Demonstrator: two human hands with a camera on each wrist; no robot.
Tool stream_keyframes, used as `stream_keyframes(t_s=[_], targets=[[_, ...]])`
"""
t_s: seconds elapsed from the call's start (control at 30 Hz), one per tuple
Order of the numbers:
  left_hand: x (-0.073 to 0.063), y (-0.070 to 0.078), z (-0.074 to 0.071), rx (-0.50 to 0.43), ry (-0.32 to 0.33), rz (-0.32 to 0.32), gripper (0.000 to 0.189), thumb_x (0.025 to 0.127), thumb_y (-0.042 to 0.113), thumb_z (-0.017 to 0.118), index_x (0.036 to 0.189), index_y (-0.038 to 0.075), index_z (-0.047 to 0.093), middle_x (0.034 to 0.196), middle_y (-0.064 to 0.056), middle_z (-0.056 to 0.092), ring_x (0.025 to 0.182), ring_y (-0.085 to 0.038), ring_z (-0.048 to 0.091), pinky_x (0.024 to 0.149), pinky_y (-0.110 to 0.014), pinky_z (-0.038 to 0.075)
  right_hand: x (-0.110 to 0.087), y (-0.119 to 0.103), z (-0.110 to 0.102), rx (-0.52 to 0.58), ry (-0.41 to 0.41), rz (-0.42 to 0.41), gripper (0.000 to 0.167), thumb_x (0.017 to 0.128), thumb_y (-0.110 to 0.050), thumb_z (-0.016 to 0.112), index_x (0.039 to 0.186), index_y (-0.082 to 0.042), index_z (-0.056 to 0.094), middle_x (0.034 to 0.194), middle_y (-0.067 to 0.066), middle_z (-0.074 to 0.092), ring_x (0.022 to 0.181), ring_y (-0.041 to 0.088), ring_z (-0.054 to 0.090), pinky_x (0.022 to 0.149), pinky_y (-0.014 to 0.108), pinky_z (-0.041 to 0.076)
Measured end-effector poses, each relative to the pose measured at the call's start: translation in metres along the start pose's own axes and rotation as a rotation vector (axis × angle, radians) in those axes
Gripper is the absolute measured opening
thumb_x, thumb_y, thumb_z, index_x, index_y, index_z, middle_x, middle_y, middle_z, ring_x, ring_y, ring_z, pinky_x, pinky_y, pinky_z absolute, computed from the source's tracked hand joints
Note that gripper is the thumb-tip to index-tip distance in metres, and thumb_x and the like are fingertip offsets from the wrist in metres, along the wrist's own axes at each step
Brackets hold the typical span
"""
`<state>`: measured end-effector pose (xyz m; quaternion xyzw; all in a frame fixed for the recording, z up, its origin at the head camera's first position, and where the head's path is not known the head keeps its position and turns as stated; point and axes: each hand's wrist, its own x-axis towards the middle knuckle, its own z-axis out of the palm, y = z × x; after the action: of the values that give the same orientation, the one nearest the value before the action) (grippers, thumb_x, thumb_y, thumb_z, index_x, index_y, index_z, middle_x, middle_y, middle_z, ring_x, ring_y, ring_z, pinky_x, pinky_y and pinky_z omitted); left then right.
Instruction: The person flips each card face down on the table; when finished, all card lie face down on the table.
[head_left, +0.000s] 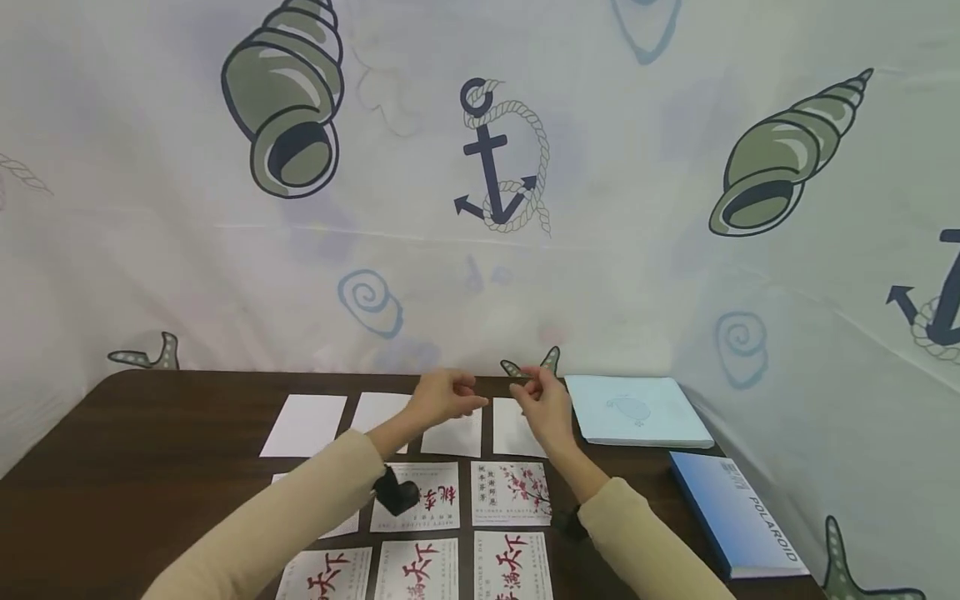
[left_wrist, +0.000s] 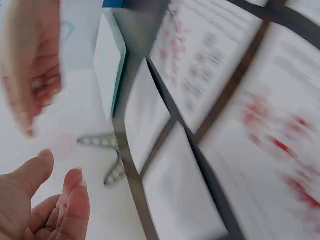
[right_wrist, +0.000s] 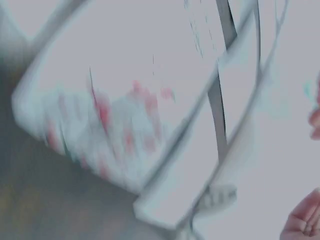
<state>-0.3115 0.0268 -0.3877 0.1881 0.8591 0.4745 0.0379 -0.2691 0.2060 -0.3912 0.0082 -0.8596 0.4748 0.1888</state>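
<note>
In the head view my left hand (head_left: pixel 447 395) hovers over the back row of cards, fingers bent loosely. The left wrist view shows a gap between that hand's thumb and fingers (left_wrist: pixel 75 200), with nothing in it. My right hand (head_left: pixel 546 407) is raised over the rightmost blank white card (head_left: pixel 513 433), its fingers loosely bent and no object visible in them. Beneath the left hand lies another blank white card (head_left: pixel 452 437). Nearer to me are a plum-blossom card (head_left: pixel 512 495) and cards with red characters, such as this card (head_left: pixel 512 567). My left sleeve covers part of the middle row.
A pale, flat box (head_left: pixel 637 410) lies at the back right of the dark table (head_left: pixel 150 475). In front of it is a blue Polaroid box (head_left: pixel 738 517). A white curtain (head_left: pixel 600 292) printed with shells and anchors hangs behind the table. More blank cards (head_left: pixel 303 425) lie back left.
</note>
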Motion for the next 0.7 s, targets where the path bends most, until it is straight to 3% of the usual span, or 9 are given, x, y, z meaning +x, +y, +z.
stream_keyframes(t_s=[0.1, 0.2, 0.4, 0.53, 0.7], targets=[[-0.026, -0.02, -0.03, -0.015, 0.004, -0.04, 0.047, 0.08, 0.019, 0.074, 0.118, -0.005, 0.059, 0.093, -0.012, 0.069, 0.072, -0.017, 0.068, 0.063, -0.027, 0.055, -0.017, -0.011, 0.024, 0.114, -0.11, 0.081, 0.028, 0.086, -0.007, 0.066, 0.111, 0.003, 0.06, 0.078, 0.007, 0.057, 0.062, 0.013, 0.054, 0.058, 0.026, 0.052], [-0.06, -0.046, -0.059, 0.074, 0.023, -0.059, 0.049, 0.08, 0.023, 0.075, 0.117, -0.005, 0.06, 0.092, -0.01, 0.068, 0.074, -0.017, 0.067, 0.063, -0.027, 0.054, -0.035, -0.022, 0.051, 0.202, -0.225, 0.131, 0.027, 0.085, -0.005, 0.066, 0.11, 0.004, 0.06, 0.078, 0.006, 0.056, 0.063, 0.015, 0.055, 0.062, 0.032, 0.055], [-0.12, -0.084, -0.112, 0.268, 0.086, -0.142, 0.055, 0.076, 0.03, 0.077, 0.116, -0.004, 0.061, 0.096, -0.009, 0.067, 0.087, -0.023, 0.062, 0.068, -0.034, 0.05, -0.056, -0.05, 0.098, 0.216, -0.376, 0.083, 0.026, 0.083, -0.004, 0.067, 0.106, 0.005, 0.061, 0.076, 0.003, 0.055, 0.059, 0.006, 0.051, 0.056, 0.019, 0.05], [-0.146, -0.097, -0.131, 0.32, 0.095, -0.197, 0.059, 0.073, 0.031, 0.079, 0.115, -0.005, 0.061, 0.095, -0.009, 0.066, 0.084, -0.022, 0.058, 0.066, -0.034, 0.048, -0.066, -0.061, 0.123, 0.153, -0.421, 0.053, 0.025, 0.081, -0.004, 0.07, 0.103, 0.004, 0.062, 0.072, 0.001, 0.055, 0.056, 0.004, 0.05, 0.052, 0.017, 0.045], [-0.165, -0.106, -0.139, 0.332, 0.095, -0.229, 0.059, 0.068, 0.027, 0.082, 0.113, -0.005, 0.062, 0.091, -0.006, 0.063, 0.078, -0.019, 0.051, 0.062, -0.03, 0.041, -0.073, -0.071, 0.144, 0.084, -0.475, 0.026, 0.026, 0.078, -0.003, 0.072, 0.101, 0.004, 0.062, 0.068, -0.002, 0.054, 0.052, 0.003, 0.048, 0.048, 0.017, 0.043]])
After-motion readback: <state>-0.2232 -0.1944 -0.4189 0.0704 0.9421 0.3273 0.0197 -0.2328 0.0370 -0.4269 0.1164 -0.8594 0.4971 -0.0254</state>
